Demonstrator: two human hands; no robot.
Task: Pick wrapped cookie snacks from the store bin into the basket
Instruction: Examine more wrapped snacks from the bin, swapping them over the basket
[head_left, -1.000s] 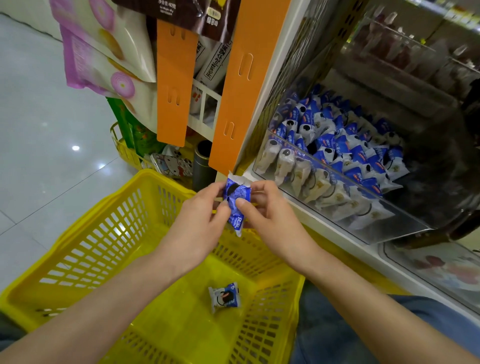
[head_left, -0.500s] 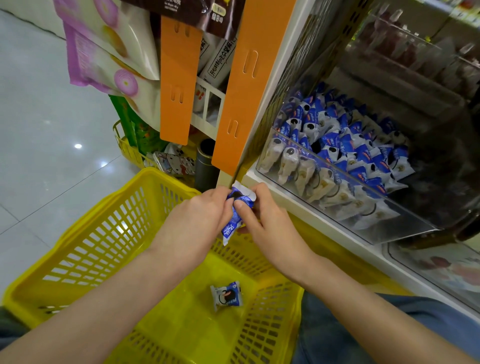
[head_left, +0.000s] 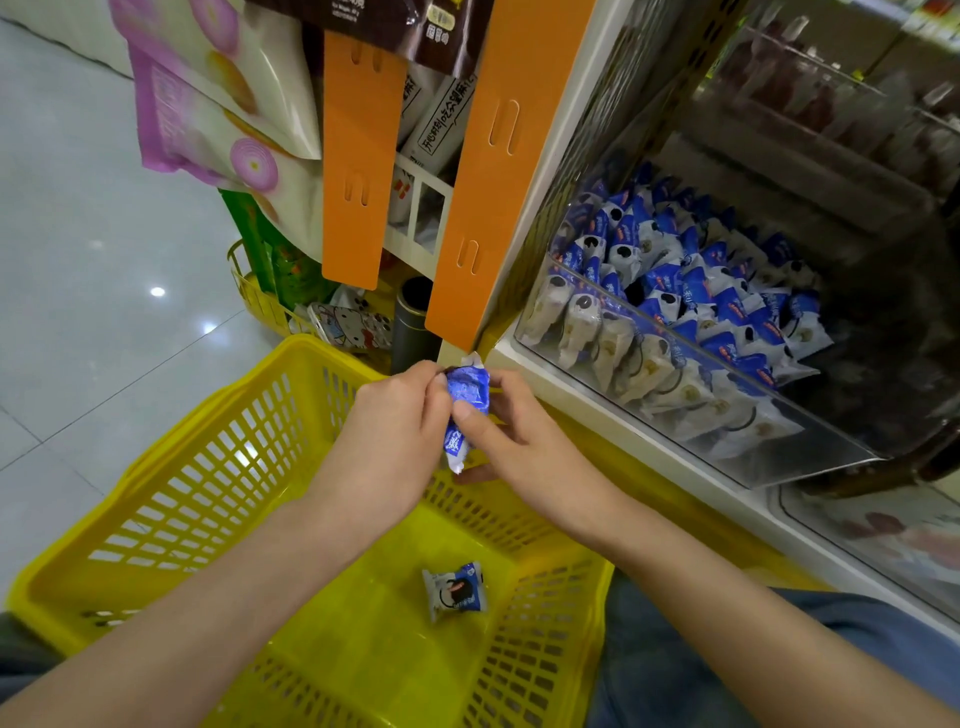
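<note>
Overhead light is mirrored as glare on the floor left of the hands; shelves to their right are rendered dim, blurred and warped.

Left hand and right hand pinch snack, seemingly over basket.

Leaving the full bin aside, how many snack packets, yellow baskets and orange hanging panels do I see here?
Snack packets: 2, the held packet between left hand and right hand, the loose packet in the near basket.
Yellow baskets: 2, counting the far basket.
Orange panels: 2, narrow panel, wide panel.
Total: 6
</note>
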